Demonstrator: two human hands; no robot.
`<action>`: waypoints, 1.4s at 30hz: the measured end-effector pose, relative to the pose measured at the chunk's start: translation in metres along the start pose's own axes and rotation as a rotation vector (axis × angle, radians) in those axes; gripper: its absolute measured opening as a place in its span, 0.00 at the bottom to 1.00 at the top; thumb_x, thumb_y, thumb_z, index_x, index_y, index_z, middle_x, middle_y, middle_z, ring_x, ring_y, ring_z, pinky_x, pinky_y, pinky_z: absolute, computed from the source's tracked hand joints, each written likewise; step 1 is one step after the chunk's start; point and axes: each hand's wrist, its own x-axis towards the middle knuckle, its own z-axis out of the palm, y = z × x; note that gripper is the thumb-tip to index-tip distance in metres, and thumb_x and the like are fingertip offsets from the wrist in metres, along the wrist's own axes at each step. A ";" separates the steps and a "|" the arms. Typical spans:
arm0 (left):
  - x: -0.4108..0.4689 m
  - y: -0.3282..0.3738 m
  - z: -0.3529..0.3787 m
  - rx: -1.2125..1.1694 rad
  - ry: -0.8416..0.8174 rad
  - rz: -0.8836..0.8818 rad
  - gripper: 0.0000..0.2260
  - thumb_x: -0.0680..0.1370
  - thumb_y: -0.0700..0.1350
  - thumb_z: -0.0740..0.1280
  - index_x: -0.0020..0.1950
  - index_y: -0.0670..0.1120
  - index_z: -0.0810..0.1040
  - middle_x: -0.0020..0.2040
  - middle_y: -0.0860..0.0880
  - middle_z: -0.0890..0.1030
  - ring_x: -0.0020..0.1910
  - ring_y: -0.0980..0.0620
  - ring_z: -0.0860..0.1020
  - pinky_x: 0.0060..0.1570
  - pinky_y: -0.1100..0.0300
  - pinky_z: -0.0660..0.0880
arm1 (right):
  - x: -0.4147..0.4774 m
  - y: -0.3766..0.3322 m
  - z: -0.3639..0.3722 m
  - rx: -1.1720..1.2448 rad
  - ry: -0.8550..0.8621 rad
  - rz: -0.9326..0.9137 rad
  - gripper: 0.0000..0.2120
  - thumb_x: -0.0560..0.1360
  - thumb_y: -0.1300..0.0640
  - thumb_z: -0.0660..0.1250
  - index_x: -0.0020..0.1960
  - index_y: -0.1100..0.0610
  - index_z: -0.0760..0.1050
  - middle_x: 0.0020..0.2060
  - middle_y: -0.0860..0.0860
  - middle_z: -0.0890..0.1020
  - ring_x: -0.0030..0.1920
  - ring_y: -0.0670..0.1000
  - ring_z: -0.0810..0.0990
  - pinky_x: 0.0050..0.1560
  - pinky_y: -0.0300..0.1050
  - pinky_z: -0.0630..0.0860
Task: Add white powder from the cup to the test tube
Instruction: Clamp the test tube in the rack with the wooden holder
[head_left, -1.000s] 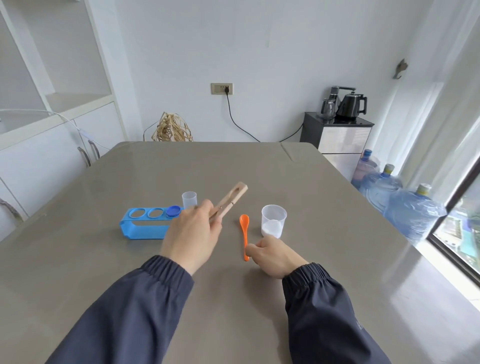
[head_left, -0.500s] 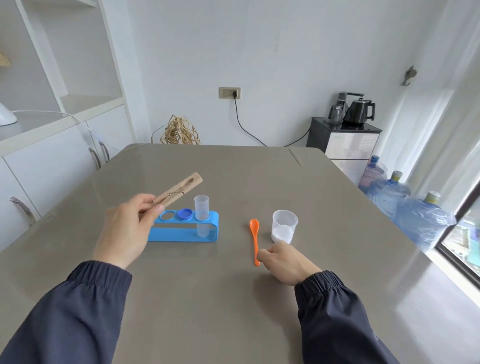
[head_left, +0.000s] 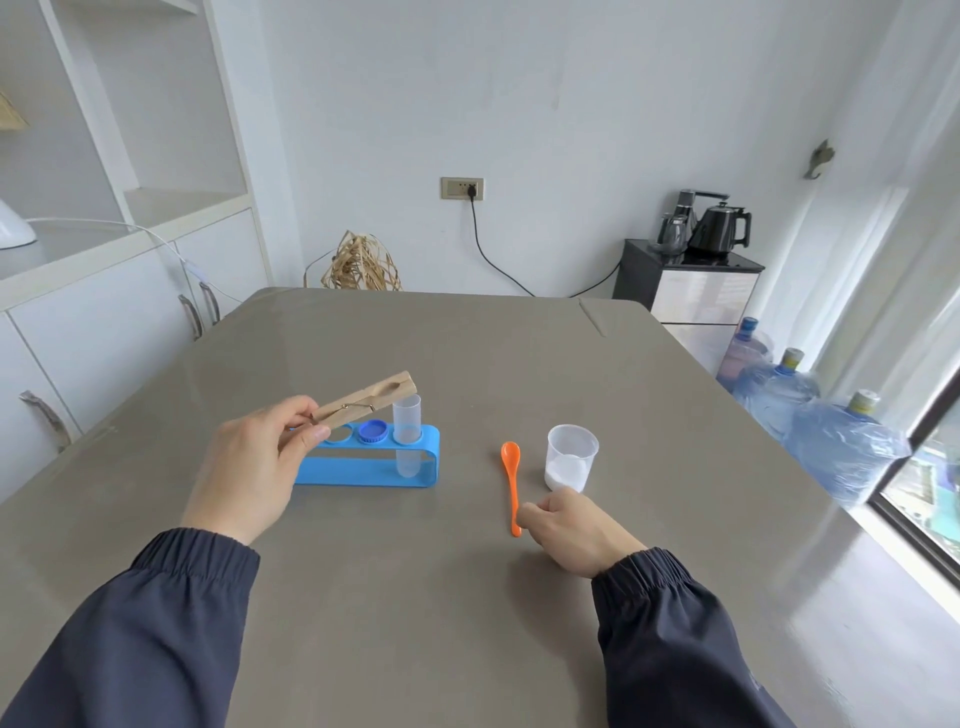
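a wooden clamp (head_left: 363, 399) is held above the table (head_left: 467, 597) by the left hand (head_left: 249, 467), its fingers (head_left: 306, 435) pinched on the clamp's near end, the far end reaching just beside the rim of the test tube (head_left: 407, 435). the tube is stood upright in the right-hand hole of a blue rack (head_left: 374, 470); a blue cap (head_left: 372, 431) is seated in the middle hole. the cup (head_left: 570, 457), with white powder (head_left: 566, 470) at its bottom, is set to the right, apart from the rack. an orange spoon (head_left: 511, 483) is laid just left of the cup. the right hand (head_left: 571, 530) is rested on the table, fingers curled together at the spoon's handle; whether it is gripped cannot be told.
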 end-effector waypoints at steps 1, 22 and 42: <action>0.000 -0.001 0.001 0.012 0.020 0.017 0.03 0.76 0.41 0.67 0.43 0.46 0.78 0.37 0.56 0.81 0.41 0.46 0.79 0.43 0.48 0.76 | 0.000 0.000 0.000 0.000 0.002 0.000 0.27 0.75 0.55 0.60 0.17 0.53 0.62 0.23 0.47 0.58 0.23 0.48 0.55 0.27 0.43 0.55; 0.002 -0.015 0.014 0.145 0.086 0.055 0.04 0.76 0.40 0.66 0.42 0.45 0.76 0.36 0.49 0.79 0.37 0.44 0.75 0.36 0.51 0.72 | 0.003 0.002 0.001 0.004 -0.008 -0.015 0.25 0.75 0.55 0.60 0.19 0.51 0.65 0.23 0.47 0.59 0.23 0.49 0.56 0.28 0.42 0.56; 0.004 -0.012 0.015 0.071 0.013 0.061 0.02 0.76 0.40 0.67 0.44 0.44 0.79 0.36 0.51 0.78 0.38 0.46 0.76 0.39 0.52 0.72 | 0.007 0.005 0.004 0.000 -0.027 -0.021 0.28 0.75 0.56 0.60 0.16 0.49 0.69 0.23 0.47 0.59 0.24 0.49 0.56 0.28 0.42 0.56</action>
